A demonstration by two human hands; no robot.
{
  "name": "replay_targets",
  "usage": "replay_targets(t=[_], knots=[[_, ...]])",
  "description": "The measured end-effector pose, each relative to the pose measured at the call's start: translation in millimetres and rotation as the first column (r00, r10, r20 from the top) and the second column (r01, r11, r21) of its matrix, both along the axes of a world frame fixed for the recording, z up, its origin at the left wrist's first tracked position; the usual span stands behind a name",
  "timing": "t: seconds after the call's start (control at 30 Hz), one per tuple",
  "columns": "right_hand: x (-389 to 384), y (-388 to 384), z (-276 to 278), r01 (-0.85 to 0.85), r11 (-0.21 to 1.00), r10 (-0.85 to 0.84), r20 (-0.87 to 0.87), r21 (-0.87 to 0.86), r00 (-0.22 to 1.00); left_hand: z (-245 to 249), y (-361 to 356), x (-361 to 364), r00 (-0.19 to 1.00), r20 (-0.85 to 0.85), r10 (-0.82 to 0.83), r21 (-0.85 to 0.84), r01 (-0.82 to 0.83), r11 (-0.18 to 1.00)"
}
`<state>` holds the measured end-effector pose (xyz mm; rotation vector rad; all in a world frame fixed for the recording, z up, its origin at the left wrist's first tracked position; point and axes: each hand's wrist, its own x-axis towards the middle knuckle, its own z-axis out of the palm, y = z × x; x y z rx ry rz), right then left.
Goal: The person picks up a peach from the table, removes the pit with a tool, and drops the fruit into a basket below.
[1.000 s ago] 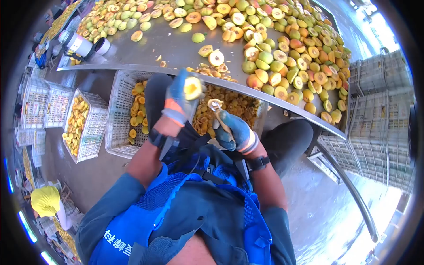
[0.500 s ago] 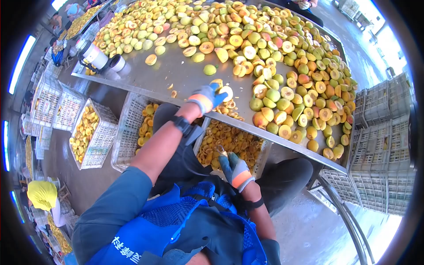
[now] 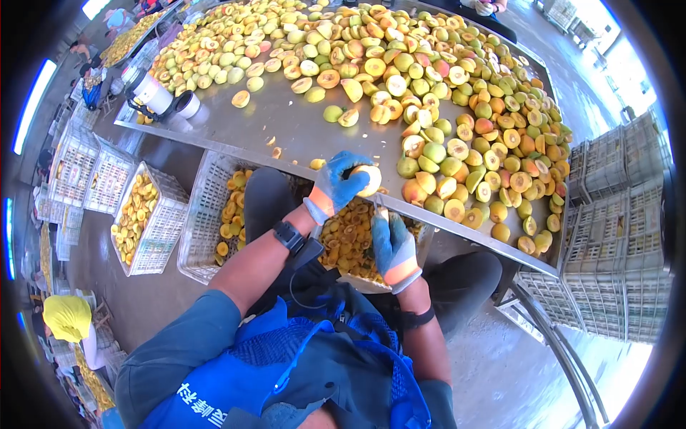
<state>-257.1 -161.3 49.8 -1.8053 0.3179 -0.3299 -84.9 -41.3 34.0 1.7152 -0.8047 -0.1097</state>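
Fruit half (image 3: 371, 181) — pale yellow, small enough for one hand — sits in the left hand (image 3: 338, 184), by the near edge of the counter (image 3: 307, 136). The left hand is curled around it, fingers bent over its side. The right hand (image 3: 394, 252) is closed around a small tool (image 3: 383, 213), with its tip up just beside the fruit half. I cannot tell if they touch.

The fruit half looks light, so one hand should hold it well. It is likely firm but not hard, so a tight squeeze could bruise or split it. Its cut side is probably wet and slippery. The round back seems the best place to hold — thumb and fingers on the sides, cut side left free. Past the hands lies a big pile of cut fruit (image 3: 429, 86), and below them is a crate (image 3: 368, 285) with fruit bits (image 3: 346, 243) inside.
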Motion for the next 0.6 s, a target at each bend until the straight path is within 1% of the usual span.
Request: replay_targets(t=[0.07,0.1,0.17,0.2,0.23,0.27,0.3,0.33,0.4,0.47,0.5,0.57,0.6], knots=[[5,0,7,-0.014,0.998,0.014,-0.006,-0.062,1.000,-9,4,-15,0.978,-0.190,-0.090,-0.188,0.054,0.981],[5,1,8,-0.021,0.995,0.020,-0.012,-0.093,1.000,0,5,-30,0.942,-0.324,-0.089,-0.251,0.005,0.968],[4,4,9,-0.067,0.988,0.051,-0.115,-0.141,0.992,-10,6,-44,0.960,-0.281,0.007,-0.169,-0.057,0.984],[3,6,9,-0.092,0.982,0.064,-0.167,-0.165,0.984,-13,7,-47,0.986,-0.168,0.020,-0.114,-0.039,0.993],[2,9,9,-0.110,0.969,0.064,-0.204,-0.223,0.977,-16,8,-50,0.998,-0.050,0.032,-0.061,-0.035,0.998],[2,12,8,-0.091,0.972,0.050,-0.189,-0.215,0.981,-20,6,-59,0.986,-0.156,0.061,-0.130,-0.082,0.988],[1,15,6,-0.069,0.976,0.032,-0.174,-0.207,0.984,-13,0,-72,0.962,-0.261,0.079,-0.192,-0.132,0.972],[0,15,5,-0.046,0.979,0.014,-0.157,-0.201,0.988,-15,-2,-75,0.901,-0.433,0.033,-0.266,-0.163,0.950],[-3,17,6,-0.061,0.974,0.013,-0.214,-0.220,0.977,-14,-7,-81,0.691,-0.719,-0.077,-0.399,-0.319,0.860],[-5,21,8,-0.050,0.967,-0.017,-0.258,-0.250,0.966,-6,-7,-85,0.433,-0.872,-0.227,-0.437,-0.482,0.760],[-5,22,1,-0.048,0.970,-0.009,-0.236,-0.237,0.972,14,-7,-91,0.359,-0.905,-0.227,-0.390,-0.491,0.779],[-5,21,-8,-0.117,0.965,0.053,-0.263,-0.235,0.963,7,-5,-93,0.415,-0.890,-0.192,-0.395,-0.488,0.778],[-4,22,-4,-0.153,0.960,0.085,-0.277,-0.234,0.957,8,-5,-94,0.442,-0.880,-0.174,-0.399,-0.488,0.776]])
